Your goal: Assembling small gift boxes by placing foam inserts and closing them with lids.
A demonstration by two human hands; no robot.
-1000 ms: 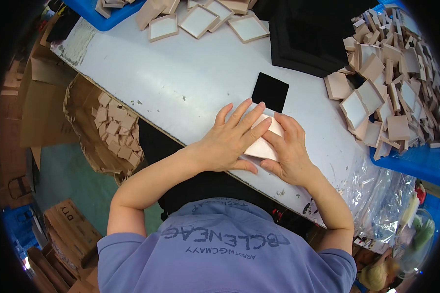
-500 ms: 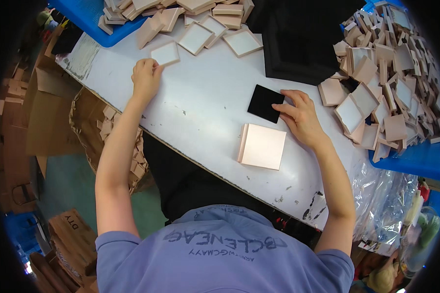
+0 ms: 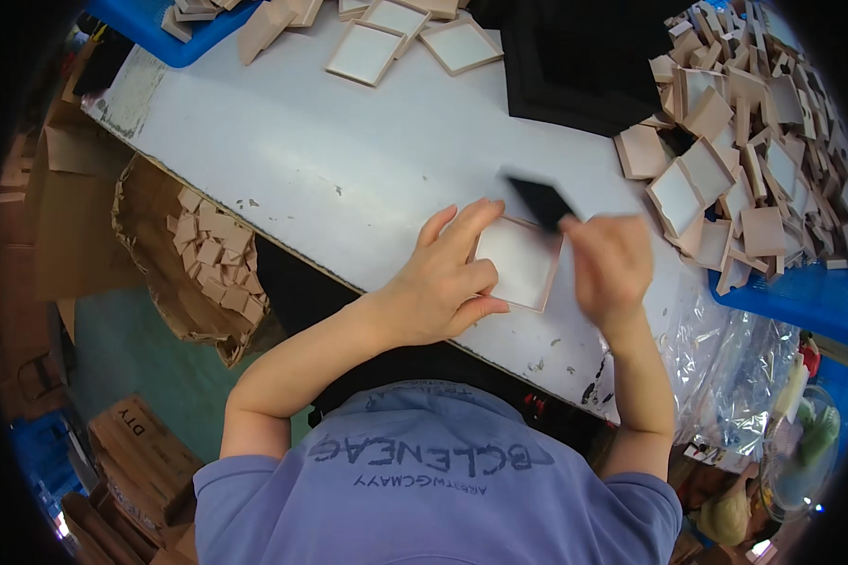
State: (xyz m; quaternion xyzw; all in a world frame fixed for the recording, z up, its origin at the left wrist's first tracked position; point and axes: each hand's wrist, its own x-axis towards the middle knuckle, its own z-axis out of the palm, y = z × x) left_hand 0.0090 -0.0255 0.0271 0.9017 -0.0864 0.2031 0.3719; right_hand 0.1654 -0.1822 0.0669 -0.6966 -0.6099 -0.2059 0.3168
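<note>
In the middle of the table lies a shallow square pink box piece [image 3: 523, 268], its white inside facing up. My left hand [image 3: 448, 278] grips it at the left side, with fingers at the far corner and the thumb along the near edge. My right hand [image 3: 614, 264], smeared by motion, pinches a thin black square pad [image 3: 540, 200] by its near corner. The pad is tilted and held above the far right corner of the box piece.
Loose box pieces [image 3: 363, 52] lie along the far edge beside a blue crate [image 3: 184, 47]. A black stack [image 3: 579, 80] stands far right of centre. More pieces heap over a blue bin [image 3: 782, 306] at right. A carton of pieces [image 3: 146, 273] stands at left below the table.
My left hand has come from the far left to the middle, where a white-lined box piece now shows instead of a plain pink top. My right hand has lifted the black pad off the table.
</note>
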